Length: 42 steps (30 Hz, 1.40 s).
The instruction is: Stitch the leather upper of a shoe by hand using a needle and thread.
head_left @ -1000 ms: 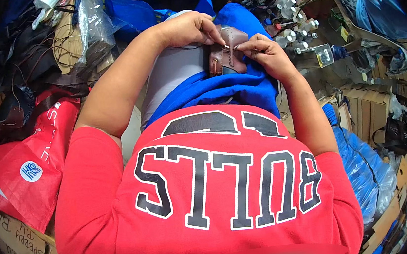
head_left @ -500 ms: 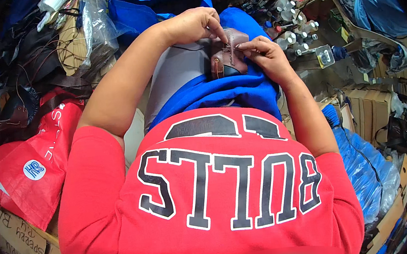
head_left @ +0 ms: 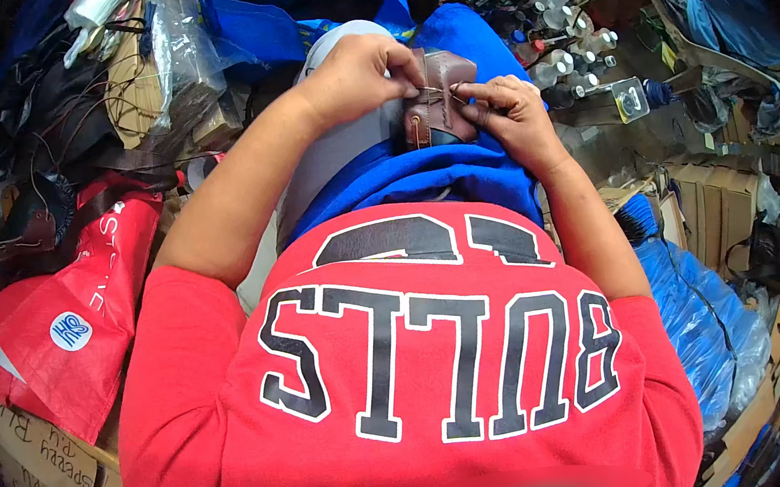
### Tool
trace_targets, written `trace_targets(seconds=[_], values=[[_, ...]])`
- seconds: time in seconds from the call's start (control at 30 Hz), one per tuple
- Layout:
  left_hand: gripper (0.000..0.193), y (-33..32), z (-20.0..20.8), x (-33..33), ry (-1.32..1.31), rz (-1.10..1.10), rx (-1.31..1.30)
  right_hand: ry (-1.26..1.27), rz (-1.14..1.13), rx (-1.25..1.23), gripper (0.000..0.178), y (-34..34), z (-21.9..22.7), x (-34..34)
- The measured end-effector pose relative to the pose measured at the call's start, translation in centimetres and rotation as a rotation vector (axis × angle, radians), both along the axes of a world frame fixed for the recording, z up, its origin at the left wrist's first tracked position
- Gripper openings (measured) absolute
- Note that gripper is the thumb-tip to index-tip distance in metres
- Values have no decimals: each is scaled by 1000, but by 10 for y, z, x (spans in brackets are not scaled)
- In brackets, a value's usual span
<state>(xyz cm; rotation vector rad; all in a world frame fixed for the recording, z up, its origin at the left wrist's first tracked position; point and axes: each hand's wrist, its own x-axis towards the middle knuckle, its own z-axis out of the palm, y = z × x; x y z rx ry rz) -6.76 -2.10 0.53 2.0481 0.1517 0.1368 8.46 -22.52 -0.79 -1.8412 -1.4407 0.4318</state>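
Observation:
A small brown leather shoe (head_left: 450, 68) rests on my lap, with a stitched seam along its top and a tan lace through an eyelet on its side. A thin lace (head_left: 431, 90) stretches across the shoe's top between my hands. My left hand (head_left: 368, 77) pinches its left end between thumb and fingers, beside the shoe. On the other side, my right hand (head_left: 514, 114) is closed in a pinch on the lace's right end, its fingertips by the leather. The exact grip at the fingertips is too small to make out fully.
Blue cloth (head_left: 384, 182) covers part of my lap. Clear bottles (head_left: 579, 52) stand ahead right, near a jar of yellowish liquid (head_left: 630, 100). A red bag (head_left: 61, 321) and cardboard boxes (head_left: 41, 451) lie left. Blue plastic wrap (head_left: 692, 316) lies right; a person's blue clothing (head_left: 736, 12) shows far right.
My left hand has shifted down and slightly left from the shoe's top. The lace now runs more plainly between both hands. My right hand has stayed beside the shoe.

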Motion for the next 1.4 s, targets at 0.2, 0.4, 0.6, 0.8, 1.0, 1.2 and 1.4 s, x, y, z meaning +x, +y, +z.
trace_targets(seconds=[0.2,0.4,0.6,0.8,1.0,1.2,1.4], values=[[13,-5,-1,-8,-188,56,287,45,-22,7,24,-1,1,-3],[14,-9,-14,2,86,127,-392,171,-107,-8,23,3,-4,-6],[9,-21,-16,4,121,193,-206,142,-172,-7,20,5,-10,-14],[10,-28,-12,11,121,226,-122,483,-238,25,16,12,-27,-14],[11,-17,-20,20,25,121,-275,782,-201,-27,12,21,-7,-6],[14,6,-15,0,-259,75,179,845,-110,6,12,-3,3,11],[10,-28,30,-8,40,-65,608,-205,128,-246,13,3,43,-5]])
